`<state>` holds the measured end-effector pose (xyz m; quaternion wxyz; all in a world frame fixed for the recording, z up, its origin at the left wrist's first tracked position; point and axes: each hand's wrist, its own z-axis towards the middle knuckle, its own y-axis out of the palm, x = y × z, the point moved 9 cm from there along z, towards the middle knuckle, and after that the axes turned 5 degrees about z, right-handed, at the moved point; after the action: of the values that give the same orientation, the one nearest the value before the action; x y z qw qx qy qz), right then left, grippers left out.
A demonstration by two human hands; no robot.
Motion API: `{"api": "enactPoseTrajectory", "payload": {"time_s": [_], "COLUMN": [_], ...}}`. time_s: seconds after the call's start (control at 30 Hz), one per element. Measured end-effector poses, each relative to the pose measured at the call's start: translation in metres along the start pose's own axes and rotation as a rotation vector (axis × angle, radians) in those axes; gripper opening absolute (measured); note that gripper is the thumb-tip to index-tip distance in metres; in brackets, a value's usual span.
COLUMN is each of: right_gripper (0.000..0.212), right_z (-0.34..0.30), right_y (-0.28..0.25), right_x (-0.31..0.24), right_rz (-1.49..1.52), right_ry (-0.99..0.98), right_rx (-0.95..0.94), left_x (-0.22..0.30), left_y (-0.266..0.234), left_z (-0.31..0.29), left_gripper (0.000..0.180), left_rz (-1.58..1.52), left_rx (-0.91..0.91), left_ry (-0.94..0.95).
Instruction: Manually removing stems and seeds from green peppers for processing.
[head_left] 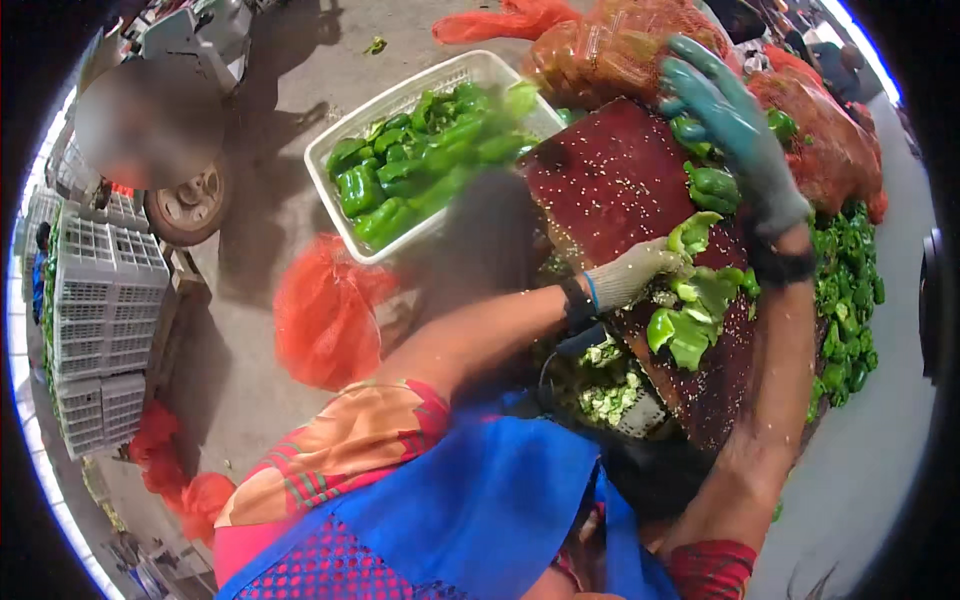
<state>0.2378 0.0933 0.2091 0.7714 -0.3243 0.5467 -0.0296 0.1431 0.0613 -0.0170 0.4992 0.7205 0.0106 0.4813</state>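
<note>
Left hand (630, 275), grey glove, mid-frame: forearm comes in from lower left, bent at the elbow, wrist reaching right onto the dark red board (610, 185). Fingers curled, pressing on a cut pepper piece (692, 232) at the board's centre; looks like a loose grip on it, not fully closed.

Right hand (735, 125), teal glove with grey cuff, upper right: forearm runs nearly straight up from the lower edge, hand raised above the board's far end. Fingers spread open, holding nothing. Whole pepper (712, 185) lies just below its palm, on the board's right edge.

Cut pieces (690, 310) sit in a heap on the board just right of and below the left hand, between the two forearms. Seeds scattered all over the board.

Containers:
- White basket (345, 135), upper centre, left of the board: filled with whole green peppers (420, 160).
- Crate (640, 415) below the board's left edge, centre-bottom: pale green cores and trimmings in it.
- Red mesh sacks (610, 50), top right behind the board: contents not clear through the net.
- Loose pepper pile (848, 290) on the floor, right edge, beside the right forearm.
- Grey crates (100, 330) stacked at left edge; contents can't tell.
- Empty-looking red net (320, 310) on the floor, left of centre.

Blue apron (480, 500) fills the bottom centre.
</note>
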Motion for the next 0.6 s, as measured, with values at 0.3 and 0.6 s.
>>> {"api": "enactPoseTrajectory", "payload": {"time_s": [0.3,0.6], "right_gripper": [0.055,0.075], "right_z": [-0.299,-0.345], "right_y": [-0.117,-0.058], "right_x": [0.07,0.103], "right_rz": [-0.315,1.264], "right_ry": [0.366,0.339], "right_rx": [0.735,0.823], "left_x": [0.025,0.01], "left_y": [-0.002,-0.028], "left_z": [-0.002,0.012], "left_gripper": [0.037,0.035], "left_rz": [1.068,0.644], "left_rx": [-0.178,0.044], "left_ry": [0.865,0.267]}}
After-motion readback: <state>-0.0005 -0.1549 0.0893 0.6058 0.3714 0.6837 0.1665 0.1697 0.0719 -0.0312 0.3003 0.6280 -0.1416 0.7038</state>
